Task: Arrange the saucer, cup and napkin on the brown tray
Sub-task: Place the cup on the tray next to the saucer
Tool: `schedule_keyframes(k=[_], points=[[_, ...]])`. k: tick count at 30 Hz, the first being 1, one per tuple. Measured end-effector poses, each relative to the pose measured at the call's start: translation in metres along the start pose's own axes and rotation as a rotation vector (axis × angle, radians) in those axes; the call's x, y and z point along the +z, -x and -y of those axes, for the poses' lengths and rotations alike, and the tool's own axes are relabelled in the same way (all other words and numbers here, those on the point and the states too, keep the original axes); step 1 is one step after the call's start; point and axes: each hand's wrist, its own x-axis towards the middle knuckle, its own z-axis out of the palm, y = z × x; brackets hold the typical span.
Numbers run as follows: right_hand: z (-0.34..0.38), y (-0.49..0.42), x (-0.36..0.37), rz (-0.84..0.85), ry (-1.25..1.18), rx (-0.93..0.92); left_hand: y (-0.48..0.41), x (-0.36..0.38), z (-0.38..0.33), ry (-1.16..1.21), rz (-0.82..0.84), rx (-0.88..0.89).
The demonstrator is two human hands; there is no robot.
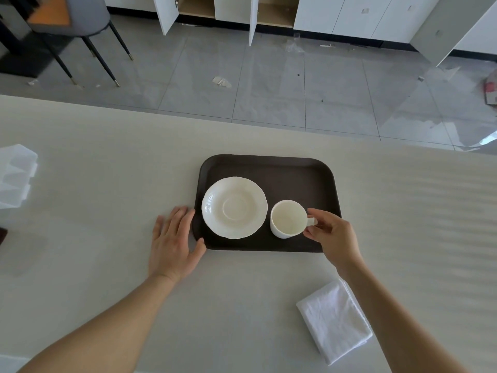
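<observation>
The brown tray (285,173) sat at the centre of the frame on the pale table (107,162). On it, the saucer (234,207) lay left of the upright cup (288,219), close beside it. The right hand (333,236) pinched the cup's handle between thumb and fingers. The left hand (172,240) lay flat and spread, holding nothing, its thumb touching the tray's lower-left corner. The folded napkin (334,320) lay on the table at lower right, beside the right forearm.

The pale table (107,265) bears a brown tray (282,170), folded napkin (334,320) — and, perhaps, a plastic container (16,176).
</observation>
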Motion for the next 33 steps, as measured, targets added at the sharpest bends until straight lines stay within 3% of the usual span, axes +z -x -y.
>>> schedule_keyframes(k=[17,20,27,33], points=[[0.000,0.030,-0.027,-0.161,-0.130,0.022,0.000,0.001,0.001,0.003,0.006,-0.002],[-0.007,0.047,-0.039,-0.168,0.004,0.036,0.000,0.000,0.000,0.009,0.000,-0.004],[-0.032,0.092,-0.060,-0.062,0.791,0.118,0.000,0.001,-0.001,0.005,0.000,0.002],[-0.043,0.111,-0.055,0.024,0.846,0.223,-0.001,0.001,0.000,0.000,-0.007,-0.002]])
